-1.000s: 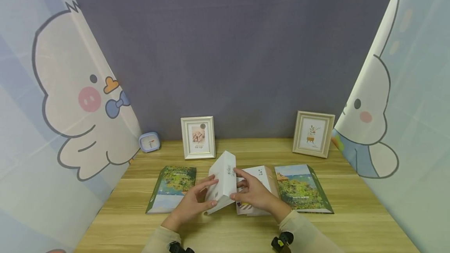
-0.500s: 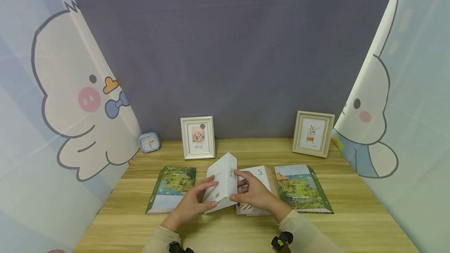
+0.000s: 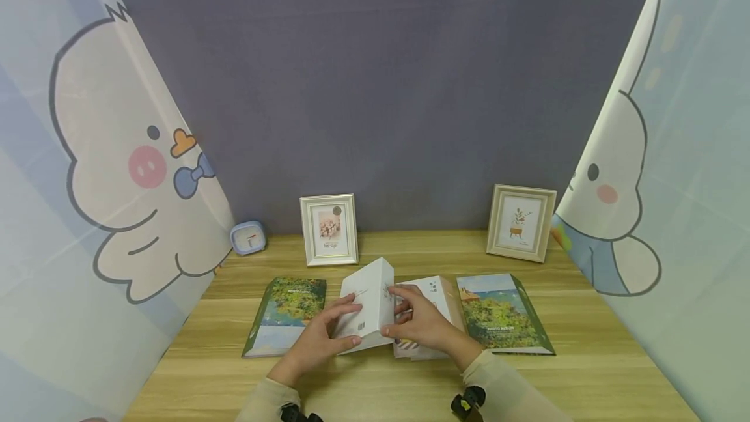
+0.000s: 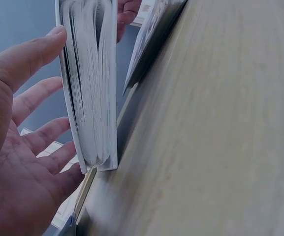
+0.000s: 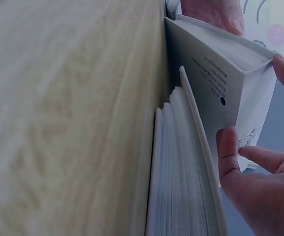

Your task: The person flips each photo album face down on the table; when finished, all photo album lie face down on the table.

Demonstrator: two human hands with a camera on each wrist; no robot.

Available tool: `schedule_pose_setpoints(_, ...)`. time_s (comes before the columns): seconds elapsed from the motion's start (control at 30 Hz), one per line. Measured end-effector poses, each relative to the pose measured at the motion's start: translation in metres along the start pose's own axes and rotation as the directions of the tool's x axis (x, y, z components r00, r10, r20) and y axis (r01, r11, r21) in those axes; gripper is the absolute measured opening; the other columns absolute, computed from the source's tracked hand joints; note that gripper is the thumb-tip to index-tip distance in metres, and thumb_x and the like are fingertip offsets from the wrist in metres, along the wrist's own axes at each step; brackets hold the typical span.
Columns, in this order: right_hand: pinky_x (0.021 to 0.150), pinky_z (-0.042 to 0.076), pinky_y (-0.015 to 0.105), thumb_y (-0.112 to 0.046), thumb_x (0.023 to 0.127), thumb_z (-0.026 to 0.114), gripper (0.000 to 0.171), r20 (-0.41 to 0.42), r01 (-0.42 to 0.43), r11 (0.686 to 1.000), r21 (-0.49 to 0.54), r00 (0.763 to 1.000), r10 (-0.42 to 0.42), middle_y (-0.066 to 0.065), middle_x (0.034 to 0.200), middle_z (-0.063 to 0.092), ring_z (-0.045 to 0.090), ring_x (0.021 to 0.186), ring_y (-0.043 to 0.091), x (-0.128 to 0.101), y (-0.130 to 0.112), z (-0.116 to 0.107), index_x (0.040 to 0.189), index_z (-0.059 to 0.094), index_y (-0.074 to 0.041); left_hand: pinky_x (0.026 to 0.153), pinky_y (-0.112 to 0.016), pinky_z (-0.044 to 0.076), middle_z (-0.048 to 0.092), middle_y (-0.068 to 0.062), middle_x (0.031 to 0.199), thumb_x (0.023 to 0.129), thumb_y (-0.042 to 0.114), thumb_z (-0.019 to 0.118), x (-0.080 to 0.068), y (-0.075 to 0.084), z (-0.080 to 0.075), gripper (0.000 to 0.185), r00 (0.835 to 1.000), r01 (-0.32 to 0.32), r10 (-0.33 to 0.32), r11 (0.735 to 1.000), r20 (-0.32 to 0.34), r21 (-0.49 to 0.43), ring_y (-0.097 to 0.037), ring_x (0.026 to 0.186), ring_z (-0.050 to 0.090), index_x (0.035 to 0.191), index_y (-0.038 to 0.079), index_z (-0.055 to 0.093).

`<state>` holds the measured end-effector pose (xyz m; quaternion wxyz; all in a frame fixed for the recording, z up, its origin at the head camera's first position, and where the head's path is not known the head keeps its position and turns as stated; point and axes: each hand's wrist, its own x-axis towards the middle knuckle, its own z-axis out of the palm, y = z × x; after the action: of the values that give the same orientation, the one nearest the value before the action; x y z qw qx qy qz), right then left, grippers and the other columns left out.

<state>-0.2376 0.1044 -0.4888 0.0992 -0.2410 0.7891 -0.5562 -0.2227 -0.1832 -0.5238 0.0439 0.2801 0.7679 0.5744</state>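
A thick white photo album (image 3: 364,302) stands tilted above the table, its spine toward the right and its page edges facing me. My left hand (image 3: 316,338) touches the left cover with thumb and spread fingertips. The left wrist view shows that thumb at the cover's edge beside the bulging pages (image 4: 90,93). My right hand (image 3: 430,325) grips the spine: the thumb is at the near corner, and one finger reaches the back cover with small print (image 5: 208,64). Beneath my right hand lies another white album (image 3: 433,292) with a beige edge, partly covered.
Green painted photo albums lie on either side, the left one (image 3: 293,311) and the right one (image 3: 504,314). Farther back stand a blue clock (image 3: 248,238), a left picture frame (image 3: 329,230) and a right picture frame (image 3: 521,223). A dark curtain (image 3: 381,96) hangs behind the table.
The white album has tipped, so its left cover shows more and its barcode has come into sight. Both hands stay at the album, almost unmoved.
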Motion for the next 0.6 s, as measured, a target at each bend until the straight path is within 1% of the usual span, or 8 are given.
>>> schedule_pose_setpoints(0.03, 0.081, 0.059, 0.030, -0.025, 0.088, 0.088, 0.086, 0.001, -0.003, 1.000, -0.002, 1.000, 0.003, 0.015, 0.158, 0.037, 0.063, 0.110, 0.029, 0.000, 0.000, 0.000, 0.159, 0.043, -0.007, 0.116, -0.015, 0.025, 0.030, -0.019, 0.168, 0.092, 0.014, 0.083, 0.000, 0.000, 0.000, 0.059, 1.000, -0.001, 0.001, 1.000, -0.003, 0.008, -0.045, 0.156, 0.018, 0.146, 0.012, 0.061)
schedule_pose_setpoints(0.2, 0.085, 0.058, 0.030, -0.027, 0.088, 0.088, 0.087, 0.006, -0.006, 1.000, -0.020, 1.000, 0.006, 0.014, 0.157, 0.039, 0.062, 0.112, 0.029, 0.003, 0.005, 0.002, 0.159, 0.042, -0.006, 0.115, -0.014, 0.024, 0.032, -0.018, 0.167, 0.090, 0.017, 0.085, -0.001, -0.001, -0.002, 0.059, 1.000, 0.013, -0.013, 0.999, -0.013, 0.039, -0.044, 0.156, 0.019, 0.145, 0.012, 0.062)
schedule_pose_setpoints(0.4, 0.086, 0.059, 0.030, -0.027, 0.089, 0.087, 0.088, 0.021, -0.003, 1.000, -0.024, 1.000, 0.004, 0.014, 0.157, 0.040, 0.063, 0.113, 0.029, 0.006, 0.009, 0.003, 0.160, 0.041, -0.005, 0.115, -0.014, 0.024, 0.032, -0.015, 0.168, 0.089, 0.020, 0.086, -0.002, 0.000, -0.005, 0.061, 0.998, 0.055, -0.055, 0.996, -0.013, 0.065, -0.041, 0.156, 0.020, 0.145, 0.014, 0.063)
schedule_pose_setpoints(0.5, 0.085, 0.060, 0.030, -0.027, 0.089, 0.087, 0.088, 0.038, -0.008, 1.000, -0.014, 0.999, 0.009, 0.015, 0.156, 0.041, 0.063, 0.113, 0.030, 0.007, 0.010, 0.003, 0.160, 0.040, -0.003, 0.117, -0.018, 0.023, 0.033, -0.013, 0.168, 0.088, 0.023, 0.087, -0.003, 0.000, -0.006, 0.061, 0.997, 0.081, -0.079, 0.992, -0.019, 0.096, -0.040, 0.156, 0.021, 0.144, 0.015, 0.063)
schedule_pose_setpoints(0.6, 0.081, 0.061, 0.031, -0.027, 0.089, 0.088, 0.090, 0.063, -0.028, 1.000, 0.005, 0.998, 0.028, 0.016, 0.152, 0.045, 0.064, 0.112, 0.030, 0.007, 0.011, 0.002, 0.160, 0.039, -0.001, 0.121, -0.028, 0.024, 0.035, -0.013, 0.167, 0.087, 0.025, 0.088, -0.004, 0.001, -0.007, 0.060, 0.995, 0.103, -0.099, 0.985, -0.031, 0.135, -0.040, 0.156, 0.024, 0.142, 0.015, 0.065)
